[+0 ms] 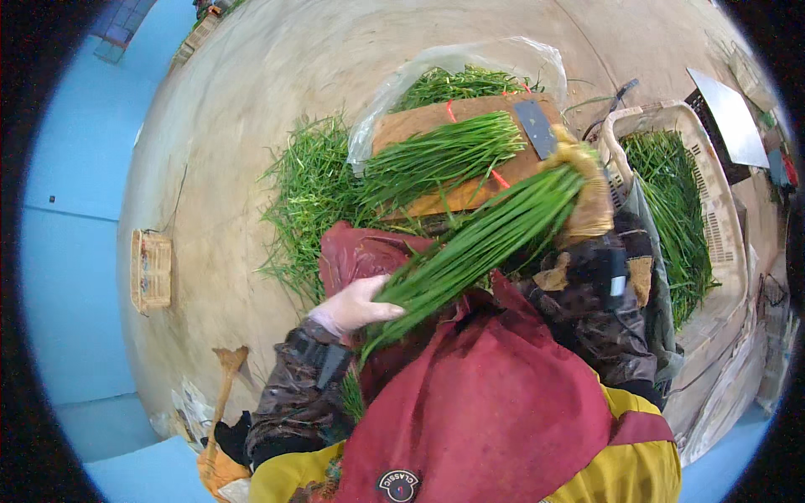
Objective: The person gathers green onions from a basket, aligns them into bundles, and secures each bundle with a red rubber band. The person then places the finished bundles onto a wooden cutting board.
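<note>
A long bundle of garlic chives (pixel 484 245) slants across my lap, above a dark red apron (pixel 497 402). My right hand (pixel 585 195), in a blurred yellowish glove, grips its stalk end at the upper right. Around the leaf-tip end is my left hand (pixel 358 305), in a thin pale glove, thumb on top. Beyond the bundle, a second bunch of chives (pixel 446 148) lies on a brown board (pixel 409 129). Red ties (pixel 451 112) cross the board's edges. A flat dark grey plate (pixel 535 129) rests at the board's right end, close to my right hand.
Loose chives (pixel 314 188) spread over the floor left of the board. Clear plastic sheeting (pixel 377 119) surrounds more greens (pixel 465 85) behind it. On my right stands a pale plastic crate (pixel 723 232) holding chives (pixel 670 220). A small basket (pixel 151 270) sits far left.
</note>
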The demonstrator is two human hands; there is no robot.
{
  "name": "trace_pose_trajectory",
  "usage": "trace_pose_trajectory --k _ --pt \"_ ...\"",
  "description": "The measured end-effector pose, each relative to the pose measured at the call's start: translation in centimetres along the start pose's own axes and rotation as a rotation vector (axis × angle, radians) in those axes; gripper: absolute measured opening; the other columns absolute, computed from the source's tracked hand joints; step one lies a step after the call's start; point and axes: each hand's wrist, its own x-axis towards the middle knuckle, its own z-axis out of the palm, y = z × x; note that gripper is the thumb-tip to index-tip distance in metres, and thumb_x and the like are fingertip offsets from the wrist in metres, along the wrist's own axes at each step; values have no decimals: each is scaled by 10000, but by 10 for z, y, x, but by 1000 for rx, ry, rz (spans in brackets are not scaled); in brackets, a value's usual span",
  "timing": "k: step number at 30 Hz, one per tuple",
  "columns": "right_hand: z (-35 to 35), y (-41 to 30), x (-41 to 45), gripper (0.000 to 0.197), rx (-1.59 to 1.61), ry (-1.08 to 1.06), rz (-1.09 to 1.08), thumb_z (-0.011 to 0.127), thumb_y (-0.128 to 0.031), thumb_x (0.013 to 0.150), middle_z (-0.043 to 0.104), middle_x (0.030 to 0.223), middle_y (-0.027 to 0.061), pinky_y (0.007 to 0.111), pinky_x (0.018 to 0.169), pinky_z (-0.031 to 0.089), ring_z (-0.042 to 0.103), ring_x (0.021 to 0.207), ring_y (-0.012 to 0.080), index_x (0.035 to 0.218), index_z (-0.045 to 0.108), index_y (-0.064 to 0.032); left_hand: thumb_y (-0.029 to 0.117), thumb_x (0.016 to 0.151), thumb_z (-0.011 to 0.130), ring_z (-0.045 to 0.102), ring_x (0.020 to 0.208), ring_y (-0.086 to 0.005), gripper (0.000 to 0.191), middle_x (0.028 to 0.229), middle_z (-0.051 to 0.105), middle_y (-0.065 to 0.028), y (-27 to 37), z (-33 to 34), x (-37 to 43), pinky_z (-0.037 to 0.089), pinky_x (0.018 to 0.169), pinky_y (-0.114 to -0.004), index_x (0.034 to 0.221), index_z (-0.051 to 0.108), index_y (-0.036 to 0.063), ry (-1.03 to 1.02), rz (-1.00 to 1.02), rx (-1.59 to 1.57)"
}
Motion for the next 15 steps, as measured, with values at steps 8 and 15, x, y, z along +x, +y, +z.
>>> trace_pose_trajectory --k 8,15 --pt "-36 -91 -6 405 67 -62 -229 618 -156 946 676 887 39 316 788 546 638 798 153 1311 571 13 129 941 603 633 724 -100 381 1021 675 -39 -1 -45 -30 514 648 -244 1310 586 36 448 71 -8" --pt "-18 -97 -10 386 35 -44 -252 625 -153 920 635 860 72 330 705 517 594 759 195 1264 594 20 23 926 591 610 953 -117 350 1104 653 -50 50 -30 9 504 913 -279 1275 601 12 409 547 -12"
